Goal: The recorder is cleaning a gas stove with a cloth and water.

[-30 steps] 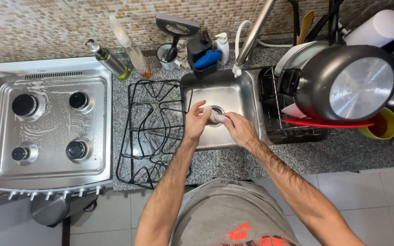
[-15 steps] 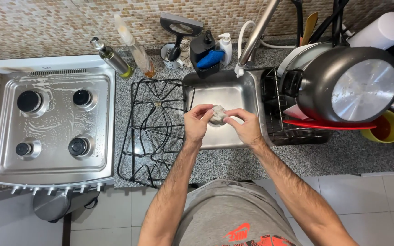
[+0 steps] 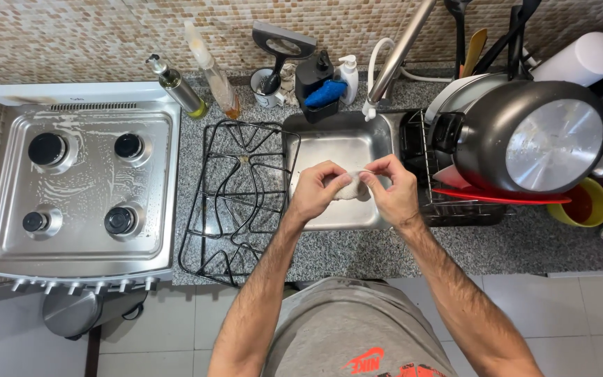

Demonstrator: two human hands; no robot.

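Two hands met over the steel sink (image 3: 315,143), both closed on one small pale pad, probably a cloth or sponge (image 3: 349,188), which was held between them above the basin's near half. The left hand (image 3: 317,192) was curled round the pad's left end, fingers folded over it; the right hand (image 3: 392,190) pinched the right end between thumb and fingertips. The pad's long axis ran roughly left to right, across the person's body, so neither hand lay nearer: it bridged the two. Just left of the sink, a black wire stove grate (image 3: 235,202) lay flat on the granite counter (image 3: 357,255), its right edge overlapping the sink rim beside the left wrist. Farther left stood the steel cooktop (image 3: 82,188), wet and streaked with suds, its burners bare. Behind the sink rose the tap (image 3: 399,52), with a soap dispenser (image 3: 347,73), a blue sponge (image 3: 326,92) and bottles along the wall. To the right, a dish rack (image 3: 448,206) carried a large dark pot (image 3: 532,139), close to the right hand.
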